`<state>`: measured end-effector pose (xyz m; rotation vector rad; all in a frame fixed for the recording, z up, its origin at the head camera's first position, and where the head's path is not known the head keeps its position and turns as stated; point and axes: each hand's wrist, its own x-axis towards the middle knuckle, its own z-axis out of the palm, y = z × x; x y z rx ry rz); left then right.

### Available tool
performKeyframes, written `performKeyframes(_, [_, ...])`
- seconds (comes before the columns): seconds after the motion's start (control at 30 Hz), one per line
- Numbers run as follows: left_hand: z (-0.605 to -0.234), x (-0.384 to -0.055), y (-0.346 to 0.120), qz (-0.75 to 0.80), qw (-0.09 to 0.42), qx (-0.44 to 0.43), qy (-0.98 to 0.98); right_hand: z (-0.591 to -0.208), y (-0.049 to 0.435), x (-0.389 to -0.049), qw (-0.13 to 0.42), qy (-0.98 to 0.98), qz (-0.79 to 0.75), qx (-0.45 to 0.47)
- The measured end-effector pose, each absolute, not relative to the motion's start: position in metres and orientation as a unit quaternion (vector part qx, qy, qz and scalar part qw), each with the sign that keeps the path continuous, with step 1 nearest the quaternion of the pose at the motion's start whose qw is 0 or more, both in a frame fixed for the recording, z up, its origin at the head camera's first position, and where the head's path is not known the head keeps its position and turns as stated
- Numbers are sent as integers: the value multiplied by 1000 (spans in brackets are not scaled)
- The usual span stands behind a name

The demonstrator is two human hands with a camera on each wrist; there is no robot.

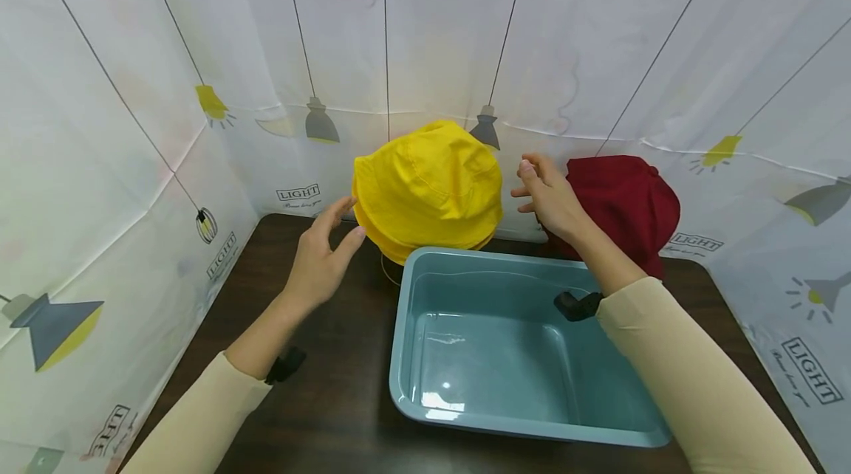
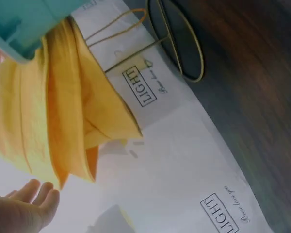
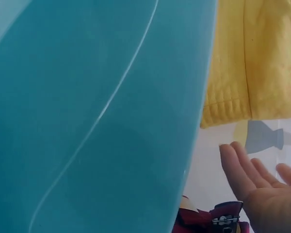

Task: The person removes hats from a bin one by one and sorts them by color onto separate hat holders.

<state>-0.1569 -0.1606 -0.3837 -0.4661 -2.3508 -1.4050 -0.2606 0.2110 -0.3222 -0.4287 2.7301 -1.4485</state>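
Yellow bucket hats [image 1: 428,186], stacked so that more than one brim shows, sit on a thin wire stand [image 2: 200,53] behind the basin. My left hand [image 1: 318,260] is at the left brim, fingers extended and thumb apart; whether the fingertips touch the cloth I cannot tell. On the other side, my right hand [image 1: 552,197] hovers between the yellow hats and a dark red cap [image 1: 621,201], its fingers loosely bent around nothing. A buckle [image 3: 226,219] on the red cap shows in the right wrist view.
A blue-grey plastic basin [image 1: 495,363] stands on the dark wooden table [image 1: 319,393], in front of the hats and under my right forearm. White curtain [image 1: 432,31] printed with lamps closes off the back and sides.
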Motion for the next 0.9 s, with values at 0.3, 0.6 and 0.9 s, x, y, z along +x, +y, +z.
performKeyframes(0.3, [-373,-186,-168,-585,114,-105,-796,-327,209,-263,62,865,-485,-111])
performKeyframes(0.6, [-369,-205,-167,-645,69,-77,-758,-335,206,-266,126,865,-478,-83])
performKeyframes(0.9, [-363,-215,-165,-759,-35,-56,-648,-342,207,-269,202,819,-532,-72])
